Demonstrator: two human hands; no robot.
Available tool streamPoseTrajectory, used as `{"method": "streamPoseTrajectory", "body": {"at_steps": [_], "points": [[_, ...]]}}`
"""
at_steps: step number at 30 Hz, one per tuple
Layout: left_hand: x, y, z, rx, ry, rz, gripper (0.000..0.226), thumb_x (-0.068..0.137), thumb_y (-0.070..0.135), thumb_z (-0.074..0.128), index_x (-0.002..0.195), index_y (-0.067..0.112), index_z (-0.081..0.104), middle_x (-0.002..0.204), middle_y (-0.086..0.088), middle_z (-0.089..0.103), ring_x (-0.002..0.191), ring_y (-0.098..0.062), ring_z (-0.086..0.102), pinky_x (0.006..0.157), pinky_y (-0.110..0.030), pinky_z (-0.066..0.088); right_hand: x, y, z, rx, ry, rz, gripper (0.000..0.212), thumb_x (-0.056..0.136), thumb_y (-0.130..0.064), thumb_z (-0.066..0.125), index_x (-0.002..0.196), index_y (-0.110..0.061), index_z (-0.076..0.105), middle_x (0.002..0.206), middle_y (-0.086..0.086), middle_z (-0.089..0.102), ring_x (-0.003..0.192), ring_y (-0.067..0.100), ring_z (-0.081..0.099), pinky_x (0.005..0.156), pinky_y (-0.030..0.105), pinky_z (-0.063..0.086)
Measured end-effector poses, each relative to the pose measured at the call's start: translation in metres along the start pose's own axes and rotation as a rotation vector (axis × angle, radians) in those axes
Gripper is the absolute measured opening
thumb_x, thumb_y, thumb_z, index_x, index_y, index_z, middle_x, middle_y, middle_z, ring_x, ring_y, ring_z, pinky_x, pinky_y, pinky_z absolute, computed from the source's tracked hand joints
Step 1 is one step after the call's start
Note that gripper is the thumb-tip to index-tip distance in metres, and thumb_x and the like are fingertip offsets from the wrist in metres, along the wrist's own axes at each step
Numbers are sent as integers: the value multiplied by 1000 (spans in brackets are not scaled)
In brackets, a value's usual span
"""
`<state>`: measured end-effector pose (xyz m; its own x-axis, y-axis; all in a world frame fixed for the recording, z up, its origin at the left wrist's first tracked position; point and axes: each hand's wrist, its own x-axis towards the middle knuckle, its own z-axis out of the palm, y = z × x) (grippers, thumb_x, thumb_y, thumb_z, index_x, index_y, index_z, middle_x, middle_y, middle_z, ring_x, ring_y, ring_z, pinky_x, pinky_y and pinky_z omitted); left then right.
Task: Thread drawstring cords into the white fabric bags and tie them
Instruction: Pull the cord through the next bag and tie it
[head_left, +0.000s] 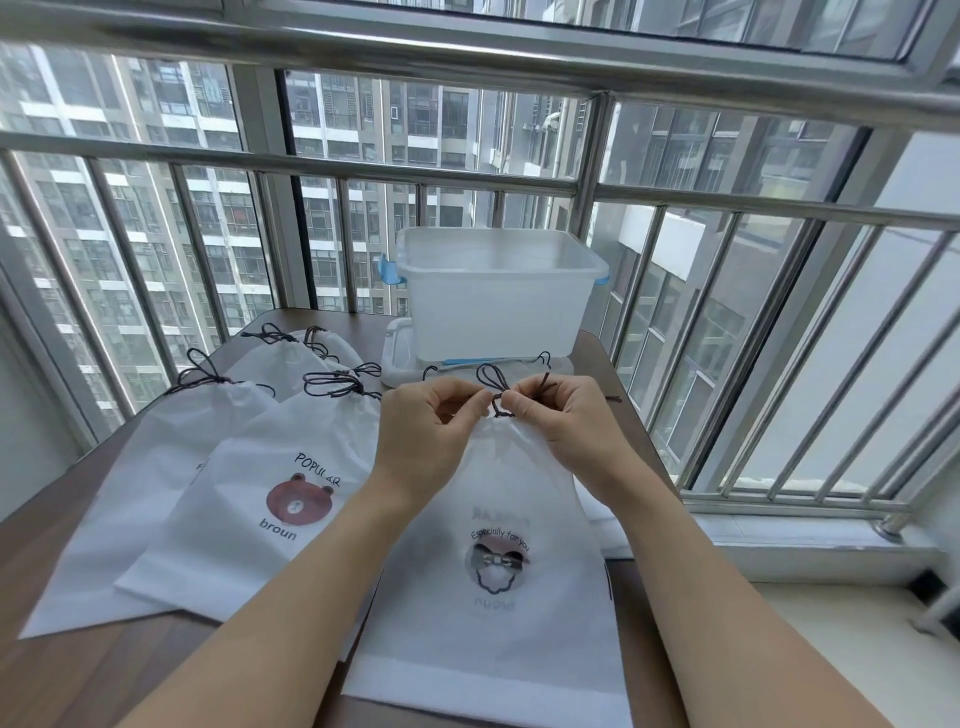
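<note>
A white fabric bag (498, 519) with a printed figure lies in front of me, its mouth gathered tight. A dark drawstring cord (492, 378) loops up from the gathered mouth. My left hand (431, 421) pinches the cord on the left of the knot, and my right hand (561, 415) pinches it on the right. Left of this bag lie several white bags with tied dark cords, the nearest (270, 499) printed with a brown bear.
A clear plastic bin (498, 291) with blue latches stands on its lid at the back of the wooden table (78, 670). Blue sticks lie by the bin's base. Metal window bars (332, 171) run behind the table, and a sill lies to the right.
</note>
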<state>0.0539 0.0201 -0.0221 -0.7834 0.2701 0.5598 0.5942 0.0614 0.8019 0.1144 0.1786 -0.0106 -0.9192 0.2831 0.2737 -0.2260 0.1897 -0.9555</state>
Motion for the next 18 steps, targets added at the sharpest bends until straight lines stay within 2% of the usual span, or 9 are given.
{"method": "streamPoseTrajectory", "body": {"at_steps": [5, 8, 11, 14, 16, 18], "points": [[1, -4, -3, 255, 20, 356, 16, 85, 7, 76, 99, 15, 75, 85, 10, 75, 75, -3, 68, 68, -21, 55, 1, 3, 2, -48, -15, 8, 12, 91, -8, 73, 86, 3, 72, 79, 8, 71, 75, 14, 61, 72, 26, 47], [4, -7, -4, 342, 1, 448, 16, 87, 9, 74, 101, 16, 77, 91, 5, 76, 75, -6, 65, 66, -23, 53, 1, 4, 2, -36, -23, 1, 13, 92, -7, 73, 90, 6, 72, 82, 9, 72, 78, 13, 63, 75, 26, 49], [5, -11, -4, 367, -24, 477, 15, 90, 12, 70, 102, 19, 77, 88, 4, 75, 72, -11, 66, 64, -25, 52, 1, 4, 1, -27, -24, 3, 14, 92, -8, 72, 89, 5, 72, 81, 8, 72, 77, 12, 64, 74, 22, 50], [6, -13, -3, 353, -22, 488, 15, 90, 10, 70, 101, 15, 78, 85, 2, 74, 72, -8, 64, 66, -17, 49, 1, 3, 2, -28, -25, 2, 9, 92, -5, 72, 86, 1, 72, 80, 6, 72, 77, 11, 65, 74, 20, 51], [5, -11, -1, 286, -16, 421, 15, 89, 10, 70, 100, 15, 78, 86, 4, 75, 76, -4, 64, 69, -15, 49, 0, 3, 3, -12, -16, 0, 7, 92, -3, 71, 87, 1, 71, 81, 6, 72, 76, 10, 66, 75, 19, 51], [1, -7, 3, 181, -49, 292, 15, 91, 11, 69, 102, 17, 78, 89, 7, 76, 80, -2, 68, 70, -21, 55, 0, 3, 3, -4, -13, -6, 8, 92, -3, 70, 89, 5, 70, 82, 8, 72, 78, 11, 66, 76, 20, 53]]}}
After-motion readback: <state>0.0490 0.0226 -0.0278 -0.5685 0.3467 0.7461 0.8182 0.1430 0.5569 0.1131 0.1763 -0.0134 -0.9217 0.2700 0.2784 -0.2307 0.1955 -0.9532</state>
